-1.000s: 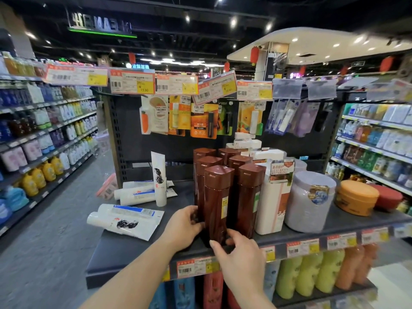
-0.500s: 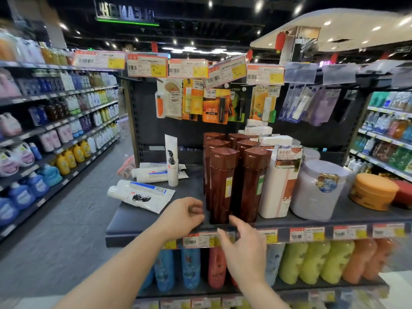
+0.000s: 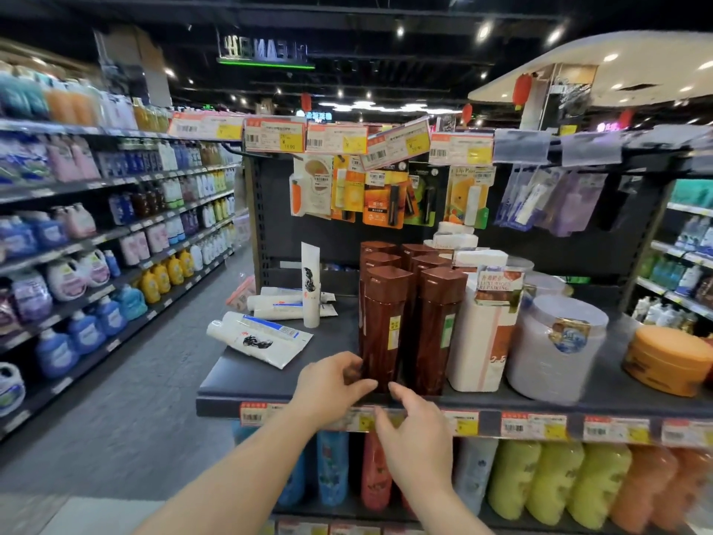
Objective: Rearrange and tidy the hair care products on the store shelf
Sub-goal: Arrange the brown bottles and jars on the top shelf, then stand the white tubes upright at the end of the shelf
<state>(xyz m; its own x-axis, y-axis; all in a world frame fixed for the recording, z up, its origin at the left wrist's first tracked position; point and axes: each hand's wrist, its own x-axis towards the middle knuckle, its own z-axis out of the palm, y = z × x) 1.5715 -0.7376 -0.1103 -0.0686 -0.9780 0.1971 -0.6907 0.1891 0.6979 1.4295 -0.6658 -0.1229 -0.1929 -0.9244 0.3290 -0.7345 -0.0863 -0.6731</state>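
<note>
Several tall brown bottles stand in two rows on the dark shelf (image 3: 270, 384); the front-left brown bottle (image 3: 384, 326) is at the shelf's edge. My left hand (image 3: 332, 384) curls around that bottle's lower left corner, fingers at its side and thumb in front. My right hand (image 3: 414, 430) is open below the shelf lip, one fingertip reaching up to the bottle's base. White tubes (image 3: 258, 337) lie flat on the shelf's left part, and one white tube (image 3: 310, 287) stands upright behind them.
Right of the brown bottles stand a white box (image 3: 482, 341), a clear lidded tub (image 3: 555, 345) and an orange jar (image 3: 667, 359). Price tags line the shelf lip. Coloured bottles fill the lower shelf. Packets hang on the back panel. An aisle of detergent shelves runs on the left.
Both hands left the front brown bottle and drew back, then came toward its base again. My view has shifted left and backed off slightly.
</note>
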